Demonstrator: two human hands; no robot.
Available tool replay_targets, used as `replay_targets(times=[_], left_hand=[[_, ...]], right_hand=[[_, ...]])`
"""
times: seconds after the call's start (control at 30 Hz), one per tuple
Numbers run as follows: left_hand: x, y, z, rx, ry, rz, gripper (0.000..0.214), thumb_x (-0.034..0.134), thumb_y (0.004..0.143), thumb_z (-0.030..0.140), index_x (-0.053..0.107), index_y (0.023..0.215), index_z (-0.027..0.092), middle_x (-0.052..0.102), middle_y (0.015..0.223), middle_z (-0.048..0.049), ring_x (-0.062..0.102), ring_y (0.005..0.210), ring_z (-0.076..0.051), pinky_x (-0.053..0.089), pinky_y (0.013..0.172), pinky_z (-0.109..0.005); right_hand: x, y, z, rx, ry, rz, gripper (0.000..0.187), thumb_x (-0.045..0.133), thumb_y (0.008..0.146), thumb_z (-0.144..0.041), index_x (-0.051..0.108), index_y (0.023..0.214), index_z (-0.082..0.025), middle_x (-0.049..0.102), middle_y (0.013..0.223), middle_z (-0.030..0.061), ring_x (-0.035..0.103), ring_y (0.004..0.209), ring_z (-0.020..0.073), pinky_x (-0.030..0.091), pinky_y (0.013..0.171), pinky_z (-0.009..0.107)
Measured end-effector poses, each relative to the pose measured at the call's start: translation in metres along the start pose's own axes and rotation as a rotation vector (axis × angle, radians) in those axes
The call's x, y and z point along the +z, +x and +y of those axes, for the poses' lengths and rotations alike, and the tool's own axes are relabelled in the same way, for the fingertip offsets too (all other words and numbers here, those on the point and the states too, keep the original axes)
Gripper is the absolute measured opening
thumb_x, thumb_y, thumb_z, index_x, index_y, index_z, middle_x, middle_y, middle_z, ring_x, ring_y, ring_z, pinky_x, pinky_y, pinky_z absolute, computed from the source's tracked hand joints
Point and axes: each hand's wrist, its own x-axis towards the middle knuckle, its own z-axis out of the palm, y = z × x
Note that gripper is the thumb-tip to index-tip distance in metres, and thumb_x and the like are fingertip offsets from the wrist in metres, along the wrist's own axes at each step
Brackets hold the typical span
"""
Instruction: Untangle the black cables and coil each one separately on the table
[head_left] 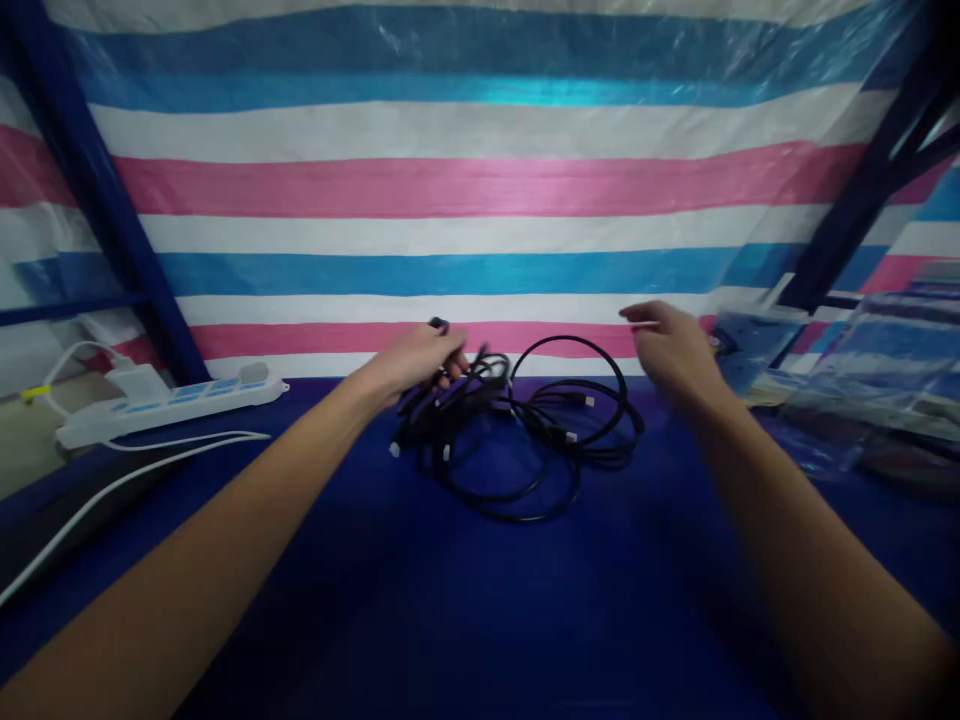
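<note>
Black cables (466,408) lie in a loose tangle on the blue tabletop (465,620), mid-frame toward the far edge, seen from the head view. Densest clump sits at the left; wider loops spread right and toward the near side. Several pale connector tips (590,401) show at cable ends, some left, some right. Left hand (424,360) is at the clump's upper left, grip narrow, fingers closed around part of the black cables; exact strand count can't be told, blurred. Right hand (671,345) is raised right of the loops, apart from them, grip fairly wide, fingers loosely extended. Just beyond it, a blue-printed cup (750,345) with a pale straw (780,290). Farther right, a clear plastic container (892,360), blurred, contents unclear. Far left: white power strip (187,402), white adapter (139,383) plugged in, white cord (150,467) running to the near left. Striped sheet (450,190) hangs behind, between dark blue posts (90,170).
</note>
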Motion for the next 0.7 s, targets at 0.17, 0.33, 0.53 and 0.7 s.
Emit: replay_targets(times=[0.17,0.33,0.53,0.7], left_hand=[[0.027,0.007,0.022,0.015,0.322,-0.159,0.037,0.05,0.08,0.042,0.061,0.058,0.016,0.064,0.058,-0.0102,0.05,0.037,-0.014,0.034,0.038,-0.025],[0.002,0.015,0.049,0.094,0.313,-0.013,0.033,0.049,0.082,0.036,0.06,0.062,0.012,0.064,0.061,-0.0114,0.058,0.044,-0.019,0.042,0.046,-0.028],[-0.049,-0.02,0.09,0.489,0.347,0.389,0.049,0.032,0.092,0.042,0.059,0.089,0.002,0.052,0.064,-0.0007,0.06,0.063,-0.012,0.037,0.065,-0.03],[-0.053,-0.051,0.102,0.658,0.551,0.299,0.053,0.033,0.095,0.047,0.063,0.083,0.005,0.051,0.058,0.0018,0.047,0.05,-0.002,0.032,0.06,-0.021]], right_hand=[[0.008,-0.027,-0.053,-0.25,0.169,-0.051,0.025,0.047,0.084,-0.025,0.061,0.102,-0.016,0.066,0.104,0.0107,0.06,0.093,0.0203,0.046,0.082,0.035],[0.048,-0.059,-0.07,-0.317,0.225,-0.348,0.029,0.044,0.09,-0.035,0.057,0.107,-0.015,0.066,0.1,0.0122,0.061,0.09,0.023,0.047,0.075,0.037],[0.068,-0.064,-0.057,-0.228,0.119,-0.337,0.062,0.059,0.077,-0.035,0.041,0.131,-0.011,0.062,0.109,0.0166,0.06,0.09,0.0283,0.045,0.077,0.041],[0.059,-0.052,-0.089,0.082,0.622,-0.375,0.066,0.056,0.077,-0.029,0.03,0.137,-0.018,0.061,0.097,0.0094,0.052,0.054,0.0133,0.043,0.051,0.03]])
